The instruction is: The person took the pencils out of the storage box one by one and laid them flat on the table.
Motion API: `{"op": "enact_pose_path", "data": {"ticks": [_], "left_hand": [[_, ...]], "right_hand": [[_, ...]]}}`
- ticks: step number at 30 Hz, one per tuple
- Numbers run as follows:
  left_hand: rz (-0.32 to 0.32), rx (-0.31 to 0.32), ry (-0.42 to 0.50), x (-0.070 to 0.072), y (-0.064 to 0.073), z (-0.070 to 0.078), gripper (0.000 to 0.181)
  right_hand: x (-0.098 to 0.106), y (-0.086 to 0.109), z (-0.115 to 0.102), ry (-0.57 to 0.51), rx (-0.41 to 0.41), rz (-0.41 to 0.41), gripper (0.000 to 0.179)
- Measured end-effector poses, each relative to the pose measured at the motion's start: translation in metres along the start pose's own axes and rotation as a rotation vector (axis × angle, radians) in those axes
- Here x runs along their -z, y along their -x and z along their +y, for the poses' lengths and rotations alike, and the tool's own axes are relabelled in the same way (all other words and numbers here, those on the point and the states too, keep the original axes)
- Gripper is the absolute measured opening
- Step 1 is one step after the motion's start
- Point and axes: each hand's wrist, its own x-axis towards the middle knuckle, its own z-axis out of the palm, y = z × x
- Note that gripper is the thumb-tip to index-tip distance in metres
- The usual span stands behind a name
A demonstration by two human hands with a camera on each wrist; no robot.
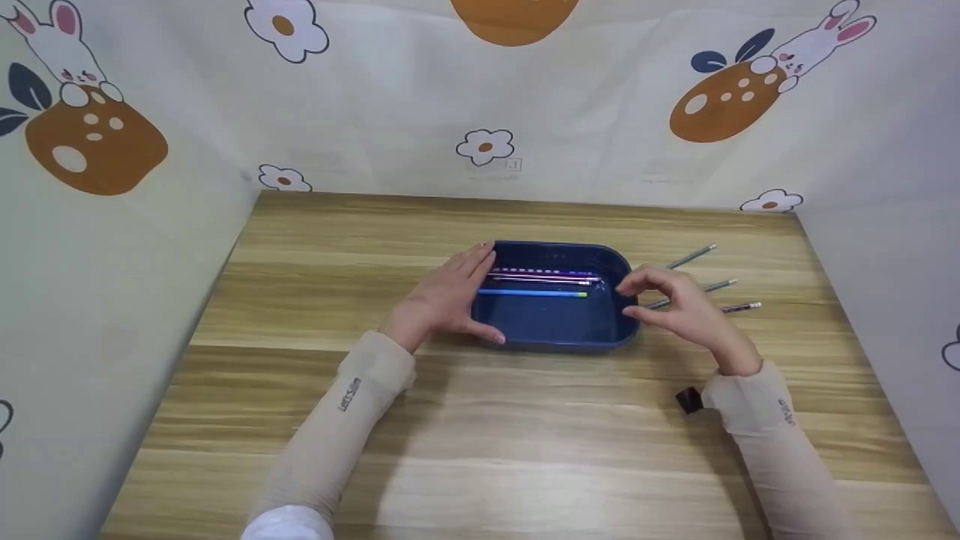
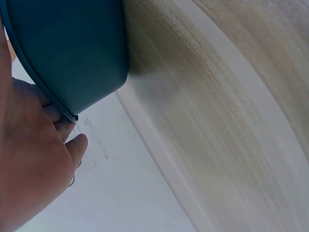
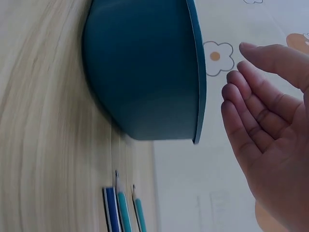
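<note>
Centrally placed: blue bin [image 1: 547, 319] on wooden table [image 1: 525, 457], pencils [image 1: 534, 293] inside.
Left hand [image 1: 448, 294] spread, touching bin's left rim; right hand [image 1: 681, 306] half-open, empty, by right rim; three loose pencils [image 1: 691, 257] right of bin.

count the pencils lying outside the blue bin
3, on the table right of the bin: back pencil, middle pencil and front pencil. The right hand partly covers them, so more may be hidden.
</note>
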Motion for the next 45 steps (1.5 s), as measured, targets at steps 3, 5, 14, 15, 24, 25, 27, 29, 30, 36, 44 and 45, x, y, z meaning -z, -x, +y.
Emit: {"op": "enact_pose_path", "data": {"ticks": [3, 5, 14, 15, 24, 25, 27, 29, 30, 36, 44, 45], "left_hand": [[0.001, 0.008, 0.005, 0.000, 0.001, 0.000, 0.132], [0.003, 0.012, 0.009, 0.000, 0.001, 0.000, 0.132], [0.010, 0.007, -0.008, -0.002, -0.001, -0.001, 0.135], [0.012, 0.002, -0.014, -0.002, -0.001, -0.001, 0.135], [0.023, -0.008, -0.007, -0.003, -0.001, -0.002, 0.132], [0.023, -0.009, -0.004, -0.003, -0.001, -0.002, 0.132], [0.021, -0.006, -0.004, -0.003, -0.001, -0.002, 0.132], [0.020, -0.002, 0.004, -0.004, 0.000, -0.002, 0.133], [0.020, -0.001, 0.010, -0.004, 0.000, -0.002, 0.132], [0.028, 0.008, 0.028, -0.005, -0.001, -0.002, 0.131], [0.026, 0.013, 0.032, -0.003, 0.000, -0.001, 0.132], [0.024, 0.011, 0.029, -0.003, -0.001, -0.001, 0.132]], "right_hand": [[-0.006, -0.007, -0.004, 0.008, 0.000, 0.000, 0.024], [-0.010, -0.012, -0.006, 0.011, 0.005, -0.004, 0.024], [-0.027, -0.030, -0.008, -0.012, -0.024, -0.018, 0.027], [-0.029, -0.031, -0.007, -0.009, -0.023, -0.018, 0.027], [-0.041, -0.043, -0.003, -0.010, -0.048, -0.037, 0.027], [-0.042, -0.044, -0.002, -0.009, -0.046, -0.034, 0.027], [-0.044, -0.046, -0.002, -0.005, -0.045, -0.031, 0.028], [-0.047, -0.049, 0.000, -0.008, -0.043, -0.027, 0.028], [-0.048, -0.050, 0.002, -0.010, -0.042, -0.026, 0.028], [-0.058, -0.058, 0.027, -0.007, -0.063, -0.024, 0.029], [-0.065, -0.070, 0.046, 0.058, -0.117, -0.073, 0.029], [-0.066, -0.072, 0.046, 0.070, -0.126, -0.084, 0.029]]}}
